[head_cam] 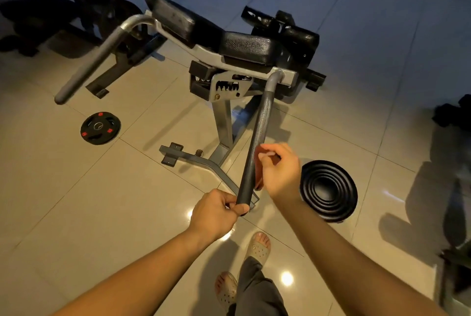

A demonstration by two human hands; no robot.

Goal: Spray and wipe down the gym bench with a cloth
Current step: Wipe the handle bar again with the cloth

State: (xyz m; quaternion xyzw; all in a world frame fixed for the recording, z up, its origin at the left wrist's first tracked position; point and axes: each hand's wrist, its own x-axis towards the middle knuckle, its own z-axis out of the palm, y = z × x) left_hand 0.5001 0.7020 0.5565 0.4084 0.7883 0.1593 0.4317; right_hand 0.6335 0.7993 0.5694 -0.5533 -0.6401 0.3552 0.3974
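The gym bench (pixel 244 45) stands on the tiles (pixel 76 201), and it looks heavy and rigid, unlikely to shift. The left hand (pixel 216 213) curls round the tip of its stiff near bar (pixel 257 137). The right hand (pixel 280 170) pinches a soft, light cloth (pixel 258 179) against it.

No readable text is showing anywhere; the small weight plate (pixel 100 128) lying on the floor (pixel 76 201) is bearing a round emblem too blurred to read.

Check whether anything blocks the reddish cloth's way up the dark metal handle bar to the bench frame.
Nothing visible does. The right hand holds the reddish cloth against the dark metal handle bar, which runs bare to the grey bench frame. The left hand grips the end below.
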